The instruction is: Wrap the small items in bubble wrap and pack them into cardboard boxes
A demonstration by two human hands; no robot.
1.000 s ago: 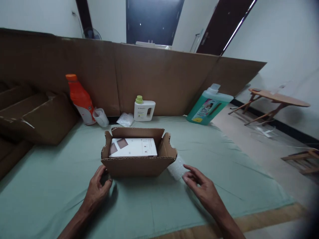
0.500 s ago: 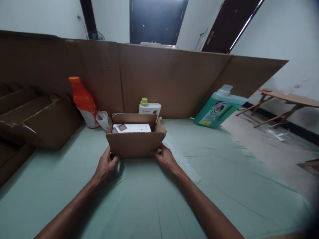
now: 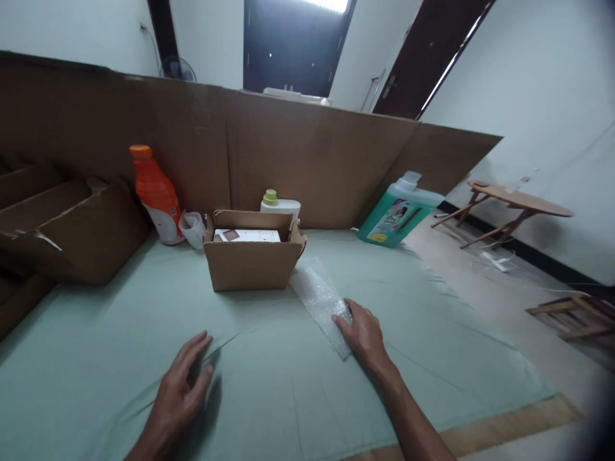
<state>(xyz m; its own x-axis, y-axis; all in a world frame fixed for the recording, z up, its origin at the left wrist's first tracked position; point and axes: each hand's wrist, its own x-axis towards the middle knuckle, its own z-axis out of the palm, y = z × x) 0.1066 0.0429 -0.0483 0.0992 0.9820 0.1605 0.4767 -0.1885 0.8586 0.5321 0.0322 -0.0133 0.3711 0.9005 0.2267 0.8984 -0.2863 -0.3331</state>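
Right hand [image 3: 364, 333] covers bubble wrap's [image 3: 319, 298] end — perhaps gripping.

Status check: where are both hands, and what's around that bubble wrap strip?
Left hand flat on green cloth, empty. Right hand on clear bubble wrap strip. Open brown cardboard box just beyond the strip; nothing on the strip.

We record an orange bottle [image 3: 154, 192] with an orange cap standing at the far left of the green cloth [image 3: 432, 339], a crumpled white bag [image 3: 193, 227] just beside it. Behind the cloth we note a long cardboard wall [image 3: 307, 160], a white jug with a green cap [image 3: 280, 205] before it, and a green detergent jug [image 3: 396, 211] (leaning). Flattened cartons [image 3: 67, 230] lie left; a wooden table [image 3: 521, 202] stands right.
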